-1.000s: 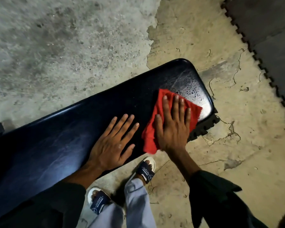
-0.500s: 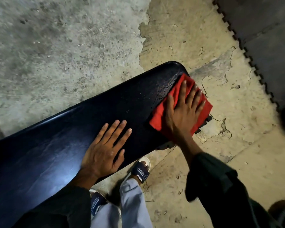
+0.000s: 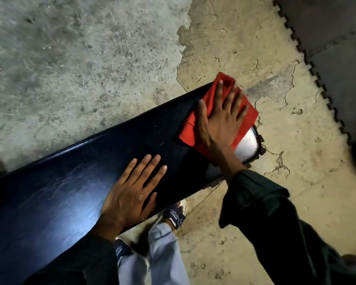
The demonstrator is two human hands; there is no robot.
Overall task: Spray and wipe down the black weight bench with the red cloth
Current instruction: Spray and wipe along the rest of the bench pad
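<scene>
Pressing flat, the right hand [image 3: 220, 122] is pinning the red cloth [image 3: 193, 128] on the black weight bench [image 3: 70, 182], now pushed up to its far end corner. Beside it, the left hand [image 3: 130, 194] is resting open, holding nothing. Wet drops are shrinking.

Dark long sleeves [image 3: 275, 219], pale blue trousers [image 3: 164, 254], navy-strapped white slides [image 3: 176, 214] with white lettering.

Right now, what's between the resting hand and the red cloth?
Head view: only bare black bench, beaded with droplets, between the left hand and the cloth.
</scene>
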